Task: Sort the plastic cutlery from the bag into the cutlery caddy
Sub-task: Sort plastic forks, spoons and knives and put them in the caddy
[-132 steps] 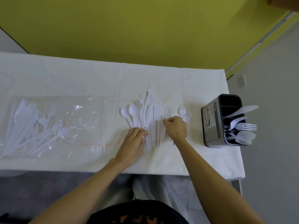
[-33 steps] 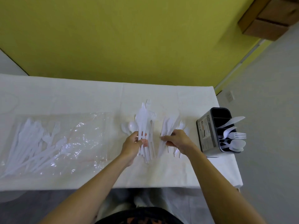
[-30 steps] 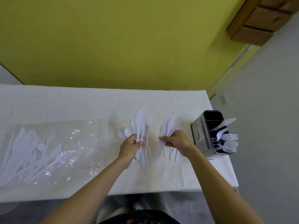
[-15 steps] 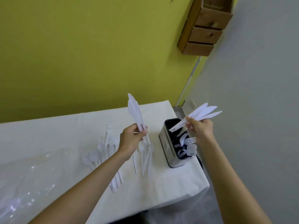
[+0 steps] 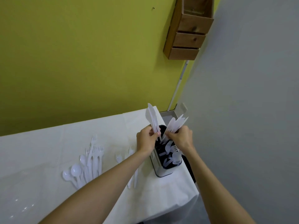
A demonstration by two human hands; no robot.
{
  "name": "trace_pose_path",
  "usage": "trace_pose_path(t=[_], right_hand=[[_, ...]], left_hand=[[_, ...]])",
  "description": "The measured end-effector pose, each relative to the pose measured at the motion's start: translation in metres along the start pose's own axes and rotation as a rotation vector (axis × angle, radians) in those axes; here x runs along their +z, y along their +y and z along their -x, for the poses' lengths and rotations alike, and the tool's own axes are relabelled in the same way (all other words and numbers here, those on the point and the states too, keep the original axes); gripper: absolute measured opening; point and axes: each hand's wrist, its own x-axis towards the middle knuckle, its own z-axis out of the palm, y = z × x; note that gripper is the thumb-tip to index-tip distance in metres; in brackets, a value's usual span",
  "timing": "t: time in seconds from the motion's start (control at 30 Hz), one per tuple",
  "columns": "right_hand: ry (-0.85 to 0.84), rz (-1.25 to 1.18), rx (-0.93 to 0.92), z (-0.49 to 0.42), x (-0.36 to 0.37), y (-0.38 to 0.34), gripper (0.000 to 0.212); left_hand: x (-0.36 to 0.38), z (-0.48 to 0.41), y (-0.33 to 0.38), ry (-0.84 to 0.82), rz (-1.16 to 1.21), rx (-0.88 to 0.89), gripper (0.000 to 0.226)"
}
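The dark cutlery caddy stands at the table's right end with white forks and spoons in its near compartments. Above its far end, my left hand grips a bunch of white plastic knives, blades pointing up. My right hand grips a second bunch of knives, fanned up to the right, handles angled down into the caddy's far compartment. Loose forks and spoons lie on the white tablecloth to the left. The clear bag shows at the lower left corner.
A few more forks lie by my left forearm. The table's right edge runs just past the caddy, with a grey wall beyond. A wooden wall box hangs high on the yellow wall.
Both hands lifted bunches of knives from the pile and carried them right to the caddy. In the last half second the hands came together over its far end and the right bunch lowered.
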Motion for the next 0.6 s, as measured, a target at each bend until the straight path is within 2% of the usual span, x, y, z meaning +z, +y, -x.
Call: trace_pose_path(t=[0.2, 0.4, 0.5, 0.6], right_hand=[[-0.062, 0.070, -0.074, -0.004, -0.003, 0.003, 0.007], [-0.100, 0.084, -0.188, 0.001, -0.005, 0.003, 0.007], [-0.110, -0.027, -0.151, 0.006, -0.004, 0.004, 0.043], [-0.076, -0.117, -0.183, 0.013, -0.002, 0.003, 0.048]], left_hand=[[0.010, -0.001, -0.009, -0.046, -0.164, 0.067, 0.016], [0.008, 0.001, -0.015, -0.091, -0.139, 0.105, 0.013], [0.006, 0.002, -0.016, -0.093, -0.086, 0.127, 0.012], [0.003, 0.003, -0.020, -0.138, -0.061, 0.168, 0.018]])
